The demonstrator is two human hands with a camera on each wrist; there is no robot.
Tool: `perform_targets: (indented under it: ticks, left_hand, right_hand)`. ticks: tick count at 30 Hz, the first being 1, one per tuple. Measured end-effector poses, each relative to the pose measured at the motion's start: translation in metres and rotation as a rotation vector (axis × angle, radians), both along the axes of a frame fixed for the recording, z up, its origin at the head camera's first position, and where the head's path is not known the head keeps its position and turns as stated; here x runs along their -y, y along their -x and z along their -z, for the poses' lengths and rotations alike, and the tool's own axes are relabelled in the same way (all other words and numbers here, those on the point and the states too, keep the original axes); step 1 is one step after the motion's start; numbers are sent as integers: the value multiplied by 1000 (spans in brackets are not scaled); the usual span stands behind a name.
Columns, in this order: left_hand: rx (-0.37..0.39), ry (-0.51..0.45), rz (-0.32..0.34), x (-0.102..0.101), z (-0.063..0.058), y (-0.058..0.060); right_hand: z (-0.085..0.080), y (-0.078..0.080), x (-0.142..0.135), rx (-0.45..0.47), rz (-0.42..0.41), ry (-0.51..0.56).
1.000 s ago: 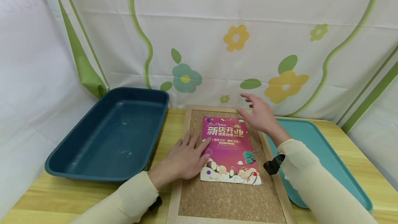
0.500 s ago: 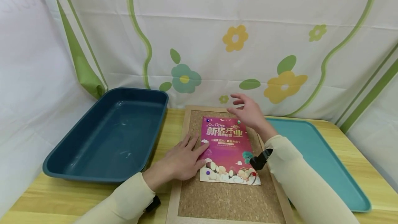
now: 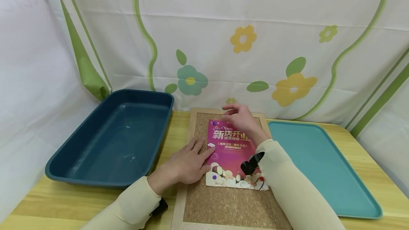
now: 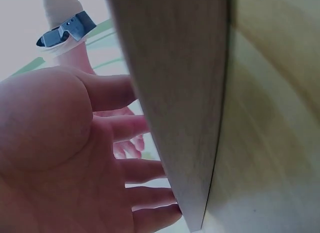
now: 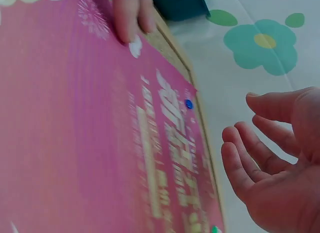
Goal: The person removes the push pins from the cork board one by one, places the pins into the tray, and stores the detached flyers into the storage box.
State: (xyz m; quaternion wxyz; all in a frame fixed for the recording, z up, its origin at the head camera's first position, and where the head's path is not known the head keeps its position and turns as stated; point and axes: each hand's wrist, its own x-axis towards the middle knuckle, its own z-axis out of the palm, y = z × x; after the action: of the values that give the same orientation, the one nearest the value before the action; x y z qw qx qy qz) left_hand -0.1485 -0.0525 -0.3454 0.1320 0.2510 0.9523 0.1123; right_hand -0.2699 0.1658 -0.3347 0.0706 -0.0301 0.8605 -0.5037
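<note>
Cork board [image 3: 230, 205] under glossy rectangular flyer [image 3: 231, 152].

Over the last second we have moved the right hand [image 3: 241, 118] leftward from beside the teal tray [image 3: 322, 166] to above the top edge of the pink flyer [image 3: 234, 152]. Its fingers, earlier spread, are now loosely curled.

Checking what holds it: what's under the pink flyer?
The pink flyer lies flat on the cork board, with pushpins at its corners; the left hand presses its edge. Cork beneath it is hidden.
</note>
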Motion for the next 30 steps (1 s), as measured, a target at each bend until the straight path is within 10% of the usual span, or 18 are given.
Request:
perform_targets:
  ticks: [30]
  left_hand:
    - [29,-37,13,2,2,2]
  right_hand:
    - [30,9,12,111,84,-4]
